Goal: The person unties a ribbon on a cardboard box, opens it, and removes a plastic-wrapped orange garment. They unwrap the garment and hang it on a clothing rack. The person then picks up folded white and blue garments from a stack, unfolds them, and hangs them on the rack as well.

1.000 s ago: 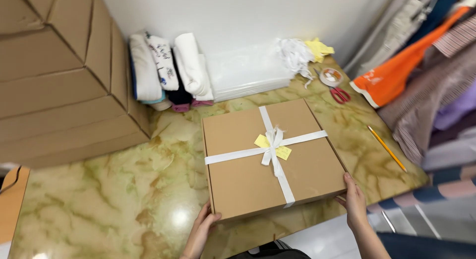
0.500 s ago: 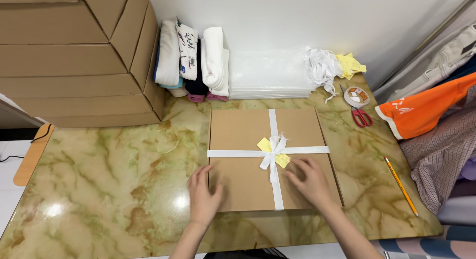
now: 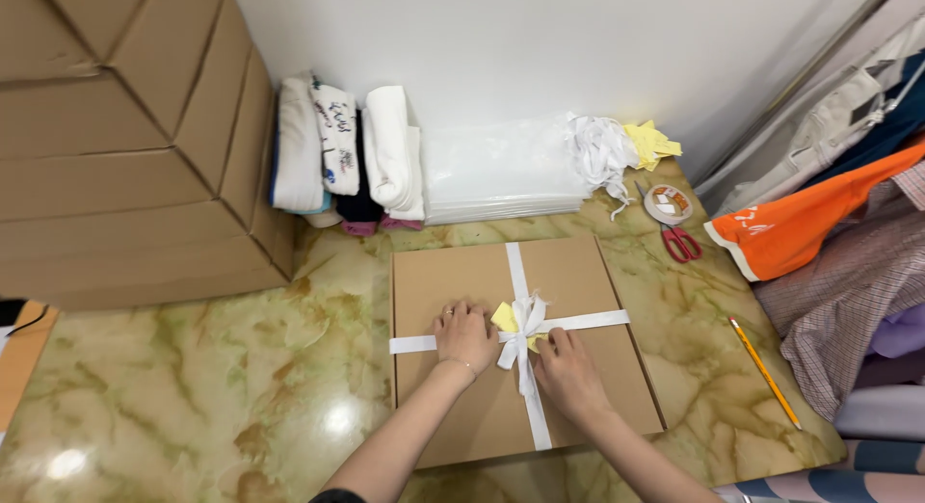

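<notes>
We are at the tying step: both our hands rest flat on the lid of the flat brown cardboard box (image 3: pixel 462 407) that lies on the green-veined marble worktop (image 3: pixel 193 387), and they flank the white ribbon bow (image 3: pixel 525 325) at the crossing of the two ribbon bands. Our left hand (image 3: pixel 464 335) lies palm down on the crosswise band just left of the bow, its grip released, the fingers spread and pressing rather than closing on anything. Our right hand (image 3: pixel 568 373) sits just right of and below the bow, fingertips touching the knot and the small yellow paper tag (image 3: pixel 504 317) tucked beneath it; we cannot tell whether its grip pinches a ribbon tail or merely steadies it. In our judgement the next move calls for a light touch on the loops while the left hand keeps the band from sliding, so the bow stays centred. Far to the left of our left hand rises a tall stack of folded brown cartons (image 3: pixel 125 137). Beyond both hands, against the wall, stand folded white and dark cloths (image 3: pixel 347 156), then a pile of clear plastic bags (image 3: pixel 501 175), a tangle of white ribbon (image 3: pixel 597 146) and yellow paper scraps (image 3: pixel 650 142). Right of our right hand lie a tape roll (image 3: pixel 668 204), red-handled scissors (image 3: pixel 680 241) and a yellow pencil (image 3: pixel 764 371).
</notes>
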